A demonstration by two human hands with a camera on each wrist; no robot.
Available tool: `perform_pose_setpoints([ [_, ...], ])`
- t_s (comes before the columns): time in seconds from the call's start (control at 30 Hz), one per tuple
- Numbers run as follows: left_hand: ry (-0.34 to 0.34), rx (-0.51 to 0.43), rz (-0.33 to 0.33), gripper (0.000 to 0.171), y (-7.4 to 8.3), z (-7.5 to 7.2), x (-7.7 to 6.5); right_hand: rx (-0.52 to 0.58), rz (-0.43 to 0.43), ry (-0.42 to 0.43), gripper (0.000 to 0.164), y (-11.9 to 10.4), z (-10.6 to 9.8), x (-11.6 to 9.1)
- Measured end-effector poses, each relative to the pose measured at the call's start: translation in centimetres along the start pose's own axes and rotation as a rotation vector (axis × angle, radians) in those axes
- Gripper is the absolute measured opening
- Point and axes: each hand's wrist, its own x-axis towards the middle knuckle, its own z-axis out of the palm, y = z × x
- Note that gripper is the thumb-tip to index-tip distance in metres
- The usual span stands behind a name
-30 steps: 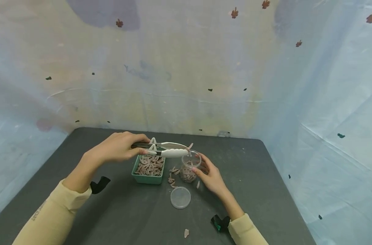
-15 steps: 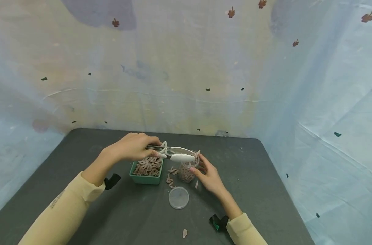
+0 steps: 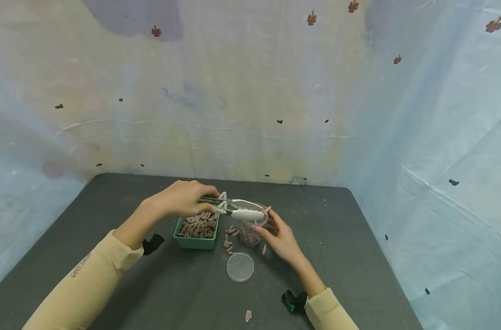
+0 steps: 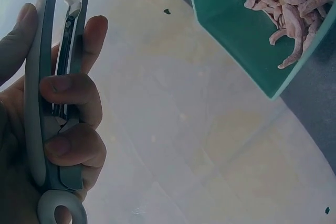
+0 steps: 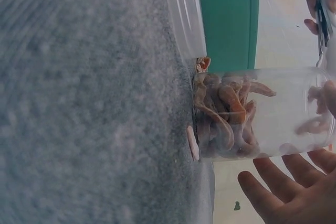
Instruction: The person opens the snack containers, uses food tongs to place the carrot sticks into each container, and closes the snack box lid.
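My left hand point(image 3: 182, 198) grips a pair of white-tipped tongs point(image 3: 247, 214), also seen close up in the left wrist view. Their tips are over the mouth of a clear jar point(image 3: 249, 236), with pinkish-brown strips at them. The jar stands upright on the table, partly filled with similar strips point(image 5: 231, 108). My right hand point(image 3: 284, 239) holds it near the rim, thumb in front and fingers at the far side. In the right wrist view a few strips show high inside the jar. Left of it, a green tub point(image 3: 194, 243) holds many more strips point(image 3: 198, 225).
A round clear lid point(image 3: 240, 267) lies flat in front of the jar. Loose strips point(image 3: 228, 244) lie between tub and jar, and a pale scrap point(image 3: 248, 316) lies nearer the front. The dark table point(image 3: 337, 275) meets a patterned plastic sheet point(image 3: 234, 114) behind.
My left hand and the tongs have moved right and slightly down, from the jar's left edge to over its mouth. My right hand stays on the jar.
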Motion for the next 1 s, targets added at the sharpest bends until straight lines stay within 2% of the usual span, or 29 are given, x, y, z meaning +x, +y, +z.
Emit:
perform_pose_setpoints([
  [0.2,0.006,-0.003,-0.004,0.046,-0.3,-0.1,-0.5,0.036,0.006,0.006,0.067,-0.2,0.1,-0.1],
  [0.4,0.018,-0.002,-0.018,0.045,-0.6,-0.4,-1.4,0.004,0.019,-0.001,0.068,0.1,0.1,-0.1],
  [0.77,0.049,0.025,-0.08,0.046,-2.3,-1.7,-4.6,0.0,0.011,-0.007,0.067,-0.1,0.1,0.0],
  [1.0,0.027,0.045,-0.126,0.048,-4.1,-2.0,-6.6,-0.001,0.011,-0.012,0.067,-0.2,0.1,0.0],
])
